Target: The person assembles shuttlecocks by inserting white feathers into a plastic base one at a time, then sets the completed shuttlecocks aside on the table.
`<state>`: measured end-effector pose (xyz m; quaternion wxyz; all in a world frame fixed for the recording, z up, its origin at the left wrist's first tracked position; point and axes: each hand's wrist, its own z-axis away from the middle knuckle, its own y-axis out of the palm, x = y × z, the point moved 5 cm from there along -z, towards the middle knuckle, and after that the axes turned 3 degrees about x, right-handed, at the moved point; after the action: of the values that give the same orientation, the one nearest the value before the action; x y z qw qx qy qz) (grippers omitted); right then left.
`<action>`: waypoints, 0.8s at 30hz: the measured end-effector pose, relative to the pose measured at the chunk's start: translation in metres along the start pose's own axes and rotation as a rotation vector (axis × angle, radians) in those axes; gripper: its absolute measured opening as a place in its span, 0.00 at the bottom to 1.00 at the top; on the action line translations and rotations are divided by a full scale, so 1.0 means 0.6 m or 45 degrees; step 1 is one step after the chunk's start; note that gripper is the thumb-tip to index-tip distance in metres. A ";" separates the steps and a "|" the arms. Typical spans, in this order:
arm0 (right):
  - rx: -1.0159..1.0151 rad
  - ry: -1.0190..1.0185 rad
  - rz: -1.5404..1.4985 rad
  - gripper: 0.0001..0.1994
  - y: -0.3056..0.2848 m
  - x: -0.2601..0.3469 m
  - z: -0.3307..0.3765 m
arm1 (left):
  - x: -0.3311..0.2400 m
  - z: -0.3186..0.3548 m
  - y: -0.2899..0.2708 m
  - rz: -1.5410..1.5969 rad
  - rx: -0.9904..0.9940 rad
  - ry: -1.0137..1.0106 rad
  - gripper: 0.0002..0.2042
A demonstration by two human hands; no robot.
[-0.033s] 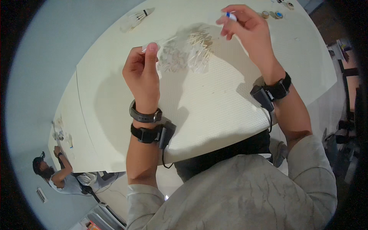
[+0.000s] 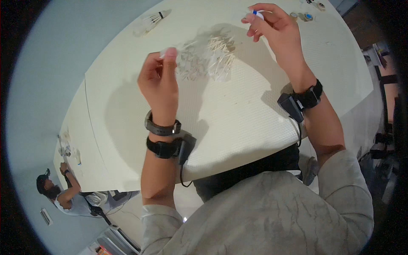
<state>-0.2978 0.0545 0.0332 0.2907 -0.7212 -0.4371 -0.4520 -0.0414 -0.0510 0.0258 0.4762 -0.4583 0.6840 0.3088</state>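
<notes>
Film (image 2: 163, 54): pale scrap in the left hand (image 2: 160, 83), above the counter (image 2: 238, 136).
Left grip: thumb pressed down on it; light, even pressure should avoid creasing.
Right grip: the right hand (image 2: 284, 36) half curls, pinching a white-and-blue piece (image 2: 259, 15); fingertips suit something so small.
Sticks (image 2: 222, 46): heaped beside plastic bits (image 2: 191, 66); sleeves best held clear.

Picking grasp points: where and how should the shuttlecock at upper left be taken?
Probably pinch the shuttlecock at its narrow end, past the black band, coming from above and the right. It lies on its side, that end pointing right and away, while the pale skirt flares left and nearer; the skirt looks thin and might bend.
</notes>
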 end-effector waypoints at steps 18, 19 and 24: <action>-0.245 -0.050 0.308 0.16 -0.039 -0.054 -0.016 | -0.017 0.003 0.052 -0.932 0.058 0.358 0.13; -0.240 -0.072 0.331 0.16 -0.039 -0.057 -0.014 | -0.016 0.003 0.047 -0.891 0.032 0.368 0.14; -0.351 0.393 0.426 0.15 -0.047 -0.052 -0.028 | 0.012 0.005 0.022 -0.889 0.017 0.360 0.16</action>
<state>-0.3359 0.0420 0.0125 0.3238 -0.7388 -0.1965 -0.5574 -0.0536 -0.0458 0.0180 0.4566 -0.6988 0.5476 0.0571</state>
